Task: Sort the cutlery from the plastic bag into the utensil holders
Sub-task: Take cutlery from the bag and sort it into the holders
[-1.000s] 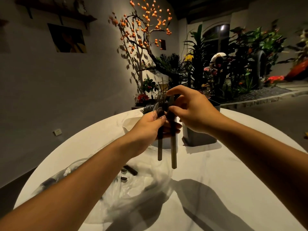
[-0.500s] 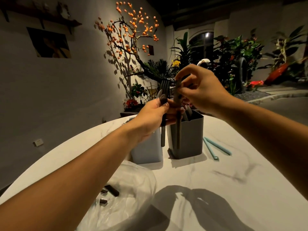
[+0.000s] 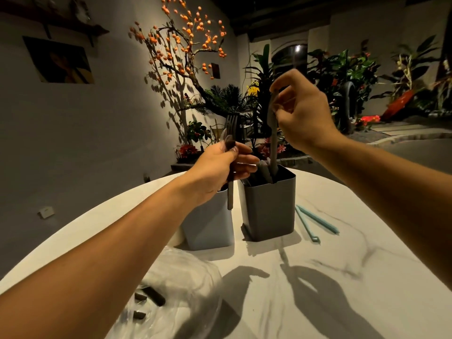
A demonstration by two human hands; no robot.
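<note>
My left hand (image 3: 220, 167) grips a dark fork (image 3: 231, 133) upright, tines up, its handle hanging between the two holders. My right hand (image 3: 300, 113) pinches the top of a grey utensil (image 3: 272, 143) whose lower end is inside the dark grey holder (image 3: 269, 211), among other grey cutlery there. The light blue holder (image 3: 208, 226) stands left of it, partly behind my left wrist. A clear plastic bag (image 3: 181, 289) lies at the near left with a few dark cutlery handles (image 3: 154, 296) inside.
Two light blue chopstick-like sticks (image 3: 315, 222) lie on the white marble table (image 3: 342, 277) right of the dark holder. Plants and an orange-berried tree stand beyond the table's far edge. A wall is on the left.
My right hand has risen and shifted right, lowering the grey utensil's end into the dark holder. The left hand keeps the fork and has hardly moved.
</note>
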